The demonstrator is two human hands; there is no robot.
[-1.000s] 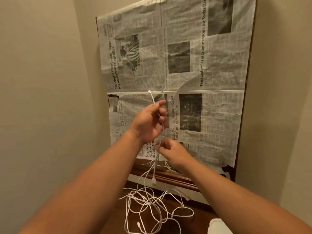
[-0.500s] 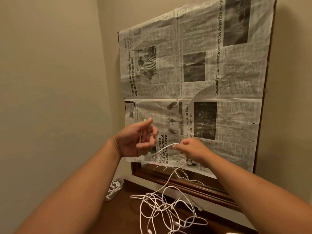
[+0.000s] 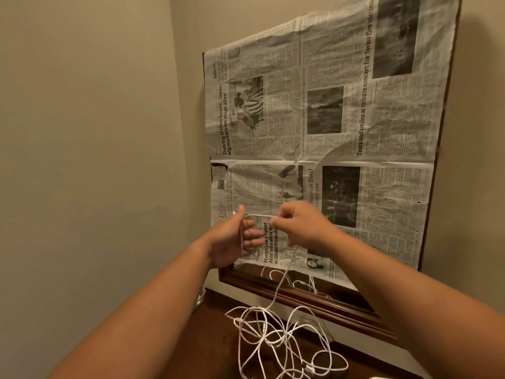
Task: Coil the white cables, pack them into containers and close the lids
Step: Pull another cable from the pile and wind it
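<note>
Hands are raised side by side in the middle of the frame, in front of the lower newspaper page. On the left, the left hand (image 3: 232, 237) has its palm turned toward the right and its fingers stretched out. Its thumb pins the end of a white cable (image 3: 261, 215) against the forefinger side, and one strand hangs down across the palm. From the thumb the cable runs level across a short gap to the right hand (image 3: 303, 228), whose curled fingers pinch it at their tips.

Below the right hand the same cable drops past the paper's bottom edge into a loose tangle (image 3: 273, 340), which lies on a dark wooden surface (image 3: 218, 337) at lower centre.

A plain beige wall (image 3: 82, 132) fills the left of the frame. Newspaper (image 3: 328, 119) covers most of the centre and upper right. A dark wooden frame (image 3: 314, 299) shows under its lower edge, along with a thin strip of glass that reflects some cable loops.
</note>
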